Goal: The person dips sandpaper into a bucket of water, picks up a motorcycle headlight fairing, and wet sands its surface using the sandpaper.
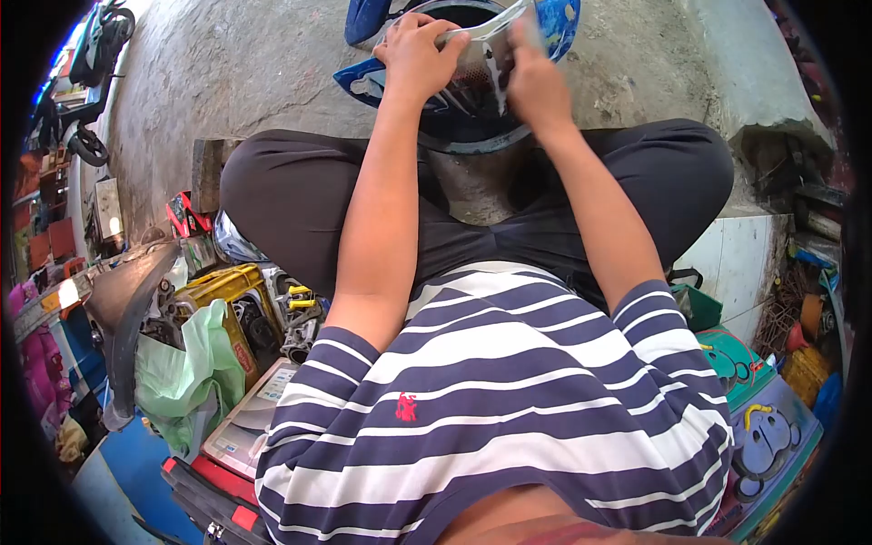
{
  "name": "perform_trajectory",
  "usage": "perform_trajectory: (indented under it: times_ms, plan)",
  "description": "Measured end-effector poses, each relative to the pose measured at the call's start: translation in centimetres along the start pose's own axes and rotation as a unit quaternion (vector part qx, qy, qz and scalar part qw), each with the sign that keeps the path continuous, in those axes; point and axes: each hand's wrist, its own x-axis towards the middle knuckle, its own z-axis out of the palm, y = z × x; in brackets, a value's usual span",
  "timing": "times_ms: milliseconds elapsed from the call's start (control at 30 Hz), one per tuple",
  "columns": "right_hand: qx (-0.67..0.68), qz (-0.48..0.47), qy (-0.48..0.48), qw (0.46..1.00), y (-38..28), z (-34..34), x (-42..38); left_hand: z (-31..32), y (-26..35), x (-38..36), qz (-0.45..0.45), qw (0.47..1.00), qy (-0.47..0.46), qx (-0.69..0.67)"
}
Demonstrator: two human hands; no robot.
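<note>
My left hand (418, 50) is closed on the pale upper edge of a curved plastic panel (489, 53), its thumb toward the panel's middle. On the panel's other side, my right hand (538, 86) is curled, its upper fingertips blurred by motion; whatever they hold cannot be made out. Beneath both hands sits a round dark tub (477, 145), its near rim between my knees. A blue plastic piece (357, 80) juts out at the tub's left, and more blue plastic (561, 25) shows at its right. The panel hides much of the tub's inside.
Rough concrete floor (245, 64) surrounds the tub. At my left are a green plastic bag (195, 363), a yellow crate (222, 286) and metal parts. Tool cases (767, 436) lie at my right, near a tiled block (736, 259). A motorbike (91, 91) stands far left.
</note>
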Motion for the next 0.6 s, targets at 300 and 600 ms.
perform_trajectory:
  times_ms: [300, 600]
  plan:
    - [0.025, 0.012, 0.006, 1.0, -1.2, 1.5, -1.7, 0.0, 0.4, 0.0, -0.022, 0.999, -0.022, 0.013]
    - [0.048, 0.021, 0.051, 0.997, -1.8, 2.0, -2.1, 0.5, -0.1, 0.3, -0.013, 1.0, -0.013, 0.01]
